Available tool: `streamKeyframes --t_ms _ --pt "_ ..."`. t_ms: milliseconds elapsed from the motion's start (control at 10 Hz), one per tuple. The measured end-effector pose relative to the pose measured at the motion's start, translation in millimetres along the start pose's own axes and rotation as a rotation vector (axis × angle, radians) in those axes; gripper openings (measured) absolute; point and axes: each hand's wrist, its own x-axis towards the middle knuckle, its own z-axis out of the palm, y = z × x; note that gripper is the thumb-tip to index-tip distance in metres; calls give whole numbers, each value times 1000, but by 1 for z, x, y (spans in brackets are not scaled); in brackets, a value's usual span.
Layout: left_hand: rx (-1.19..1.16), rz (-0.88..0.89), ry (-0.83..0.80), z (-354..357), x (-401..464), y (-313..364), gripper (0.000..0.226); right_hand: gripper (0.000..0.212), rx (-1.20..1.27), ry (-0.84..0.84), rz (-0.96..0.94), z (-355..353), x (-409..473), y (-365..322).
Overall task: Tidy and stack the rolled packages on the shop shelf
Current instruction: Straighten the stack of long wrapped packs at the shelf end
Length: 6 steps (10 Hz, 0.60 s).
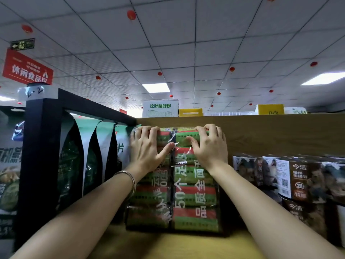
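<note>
A tall stack of red-and-green rolled packages, wrapped in clear film with white lettering, stands on the wooden shelf against its back panel. My left hand, with a bangle on the wrist, grips the topmost package at its left end, fingers hooked over the top and thumb pressed on the front. My right hand grips the same top package at its right end in the same way. The pack's rear side is hidden.
Brown rolled packages are piled to the right on the same shelf. A black shelf post stands to the left, with green-and-white bags hanging beyond it. White and yellow cartons sit on top of the wooden back panel.
</note>
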Motion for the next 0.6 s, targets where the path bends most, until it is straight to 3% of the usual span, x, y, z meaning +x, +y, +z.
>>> streamKeyframes --t_ms 400,600 --pt "25 -9 -11 9 0 -1 78 55 -46 -14 -8 6 -2 6" --pt "124 30 -36 -4 -1 7 83 66 -92 -126 -39 -9 -6 11"
